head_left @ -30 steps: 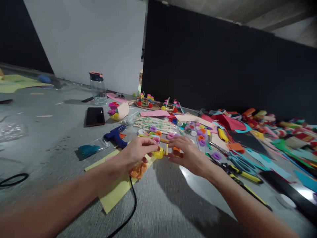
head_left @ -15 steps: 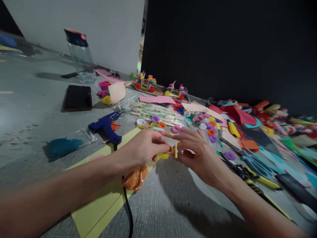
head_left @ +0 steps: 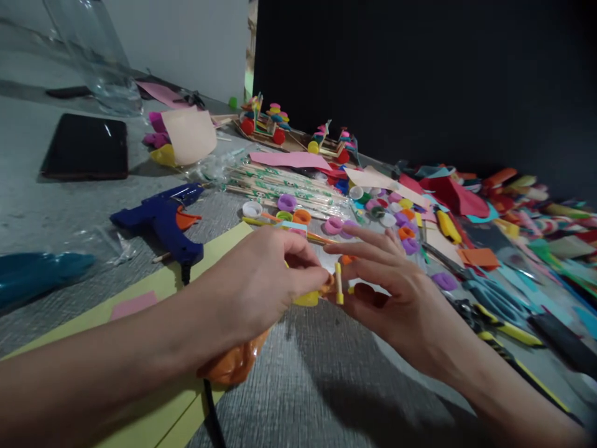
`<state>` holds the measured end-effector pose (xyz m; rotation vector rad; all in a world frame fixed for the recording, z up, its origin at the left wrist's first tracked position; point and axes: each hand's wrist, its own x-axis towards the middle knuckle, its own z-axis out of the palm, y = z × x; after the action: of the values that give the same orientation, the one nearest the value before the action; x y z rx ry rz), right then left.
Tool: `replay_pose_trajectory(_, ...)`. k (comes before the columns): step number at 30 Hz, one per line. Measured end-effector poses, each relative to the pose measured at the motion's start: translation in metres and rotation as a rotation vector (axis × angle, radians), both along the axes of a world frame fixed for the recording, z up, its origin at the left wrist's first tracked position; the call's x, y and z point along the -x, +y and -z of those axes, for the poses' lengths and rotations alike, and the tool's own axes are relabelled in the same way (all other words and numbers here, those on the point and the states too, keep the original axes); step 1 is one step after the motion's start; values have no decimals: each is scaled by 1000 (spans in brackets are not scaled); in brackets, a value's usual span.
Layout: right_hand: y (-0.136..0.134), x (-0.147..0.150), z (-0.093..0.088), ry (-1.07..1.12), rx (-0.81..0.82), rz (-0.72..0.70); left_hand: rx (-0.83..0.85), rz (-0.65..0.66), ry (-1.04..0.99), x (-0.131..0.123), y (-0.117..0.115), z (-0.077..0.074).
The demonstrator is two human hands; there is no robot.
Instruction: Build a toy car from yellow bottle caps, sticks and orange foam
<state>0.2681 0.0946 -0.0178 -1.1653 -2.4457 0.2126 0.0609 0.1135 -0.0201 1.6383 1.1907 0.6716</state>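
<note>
Both hands meet above the table around a small yellow-and-orange craft piece. My left hand (head_left: 261,280) pinches it, its fingertips on an orange lump, with a yellow round part (head_left: 306,298) just below. My right hand (head_left: 396,292) holds the other end, thumb and index finger closing round it while the upper fingers stretch out. A short yellow stick (head_left: 339,283) stands upright across the piece by the right fingertips. What the fingers cover is hidden. Beneath my left wrist lies a bag of orange clay (head_left: 236,364) on yellow paper (head_left: 186,407).
A blue glue gun (head_left: 163,218) lies left, its cord running under my left arm. A phone (head_left: 86,146) and clear bottle (head_left: 100,56) are farther back. Packaged sticks (head_left: 289,190), bottle caps (head_left: 333,225), scissors (head_left: 497,295) and pliers (head_left: 508,326) spread ahead and right.
The view has moved closer and shifted, so the table items on the left sit farther left and look larger. Both hands keep their hold on the small piece.
</note>
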Motion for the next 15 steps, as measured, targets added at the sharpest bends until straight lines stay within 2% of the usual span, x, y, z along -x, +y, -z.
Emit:
replay_pose_trajectory(10, -3, 0, -2, -10, 12, 2, 102, -56, -23, -6, -2, 5)
replay_pose_trajectory(15, -3, 0, -1, -19, 4, 0, 90, -43, -32, -5, -2, 7)
